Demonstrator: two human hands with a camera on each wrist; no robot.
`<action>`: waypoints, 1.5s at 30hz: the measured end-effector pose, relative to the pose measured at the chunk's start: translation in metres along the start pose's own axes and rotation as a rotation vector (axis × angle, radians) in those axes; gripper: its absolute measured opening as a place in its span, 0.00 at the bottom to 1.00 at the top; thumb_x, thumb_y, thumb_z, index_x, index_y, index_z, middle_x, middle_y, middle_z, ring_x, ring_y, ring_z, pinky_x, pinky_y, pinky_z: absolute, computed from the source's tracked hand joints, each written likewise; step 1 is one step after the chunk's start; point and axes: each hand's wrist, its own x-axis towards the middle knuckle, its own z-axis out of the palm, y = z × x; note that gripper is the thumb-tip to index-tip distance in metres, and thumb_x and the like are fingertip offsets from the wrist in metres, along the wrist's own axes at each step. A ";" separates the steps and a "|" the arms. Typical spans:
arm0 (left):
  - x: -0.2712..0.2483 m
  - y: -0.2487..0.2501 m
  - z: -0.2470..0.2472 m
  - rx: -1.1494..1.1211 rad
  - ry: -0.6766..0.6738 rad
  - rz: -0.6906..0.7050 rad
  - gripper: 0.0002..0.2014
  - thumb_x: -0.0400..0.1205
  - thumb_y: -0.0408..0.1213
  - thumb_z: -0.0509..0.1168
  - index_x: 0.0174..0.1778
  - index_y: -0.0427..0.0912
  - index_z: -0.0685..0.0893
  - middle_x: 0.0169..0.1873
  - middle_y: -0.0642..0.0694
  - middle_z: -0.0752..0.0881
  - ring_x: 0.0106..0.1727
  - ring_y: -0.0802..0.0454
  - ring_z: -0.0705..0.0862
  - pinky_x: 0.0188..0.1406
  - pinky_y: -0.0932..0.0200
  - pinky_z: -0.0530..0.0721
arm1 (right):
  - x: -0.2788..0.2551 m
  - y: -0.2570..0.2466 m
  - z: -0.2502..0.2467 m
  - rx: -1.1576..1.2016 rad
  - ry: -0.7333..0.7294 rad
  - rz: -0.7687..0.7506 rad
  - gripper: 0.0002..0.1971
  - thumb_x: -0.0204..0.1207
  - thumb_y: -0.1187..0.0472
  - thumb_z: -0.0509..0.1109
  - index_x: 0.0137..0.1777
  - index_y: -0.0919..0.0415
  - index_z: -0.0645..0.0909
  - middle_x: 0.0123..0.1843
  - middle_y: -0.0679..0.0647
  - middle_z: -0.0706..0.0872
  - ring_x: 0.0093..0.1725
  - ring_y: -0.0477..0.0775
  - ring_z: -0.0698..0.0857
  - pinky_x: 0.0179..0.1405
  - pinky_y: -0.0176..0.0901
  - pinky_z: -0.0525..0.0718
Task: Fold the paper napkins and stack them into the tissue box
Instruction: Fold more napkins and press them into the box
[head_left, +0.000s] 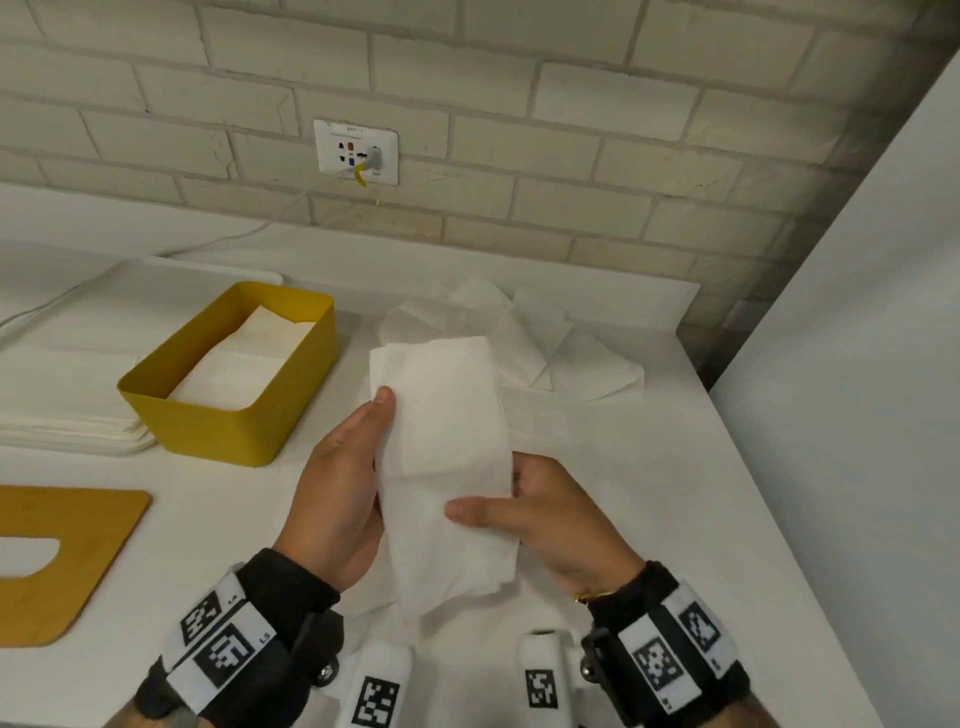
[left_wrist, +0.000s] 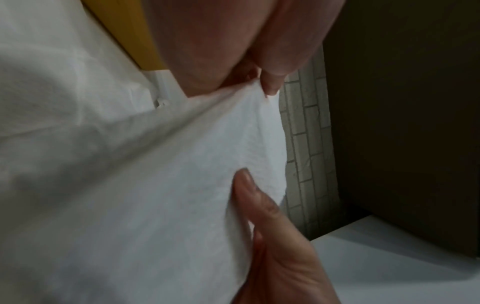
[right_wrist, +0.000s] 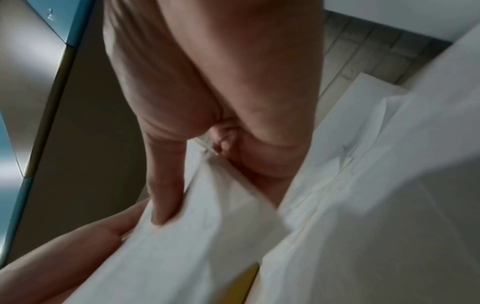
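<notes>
Both hands hold a folded white napkin (head_left: 441, 457) above the white table. My left hand (head_left: 343, 483) grips its left edge, thumb on top near the upper corner. My right hand (head_left: 540, 514) pinches its right side, thumb lying across the front, fingers behind. The left wrist view shows the napkin (left_wrist: 182, 185) pinched at its corner, with the right thumb pressing on it. In the right wrist view the napkin (right_wrist: 197, 236) sits under my thumb. The yellow tissue box (head_left: 228, 374) stands to the left, with folded napkins (head_left: 244, 358) lying inside.
Loose unfolded napkins (head_left: 524, 338) lie in a heap at the back right of the table. A wooden lid (head_left: 57, 561) with a slot rests at the left front. A stack of white sheets (head_left: 67, 410) sits behind the box. A brick wall with a socket (head_left: 356, 151) stands behind.
</notes>
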 end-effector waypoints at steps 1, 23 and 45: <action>0.002 0.003 -0.002 -0.002 -0.005 0.001 0.18 0.92 0.49 0.56 0.65 0.47 0.87 0.58 0.44 0.93 0.60 0.44 0.92 0.60 0.41 0.86 | 0.001 0.002 0.003 0.003 -0.030 0.002 0.21 0.74 0.66 0.81 0.67 0.60 0.86 0.63 0.53 0.92 0.64 0.54 0.90 0.70 0.59 0.85; 0.007 -0.003 -0.097 -0.171 0.240 -0.131 0.20 0.89 0.50 0.62 0.76 0.50 0.81 0.66 0.46 0.90 0.62 0.46 0.91 0.58 0.39 0.89 | -0.014 0.021 -0.070 -0.400 0.038 0.215 0.12 0.73 0.64 0.83 0.53 0.63 0.87 0.45 0.62 0.93 0.42 0.56 0.92 0.46 0.50 0.91; -0.002 -0.014 -0.100 -0.130 0.235 -0.087 0.18 0.90 0.46 0.62 0.76 0.50 0.80 0.63 0.47 0.91 0.57 0.47 0.93 0.46 0.48 0.93 | 0.045 0.023 -0.081 -0.740 0.006 0.221 0.24 0.73 0.43 0.80 0.69 0.44 0.83 0.61 0.49 0.83 0.62 0.47 0.80 0.65 0.41 0.76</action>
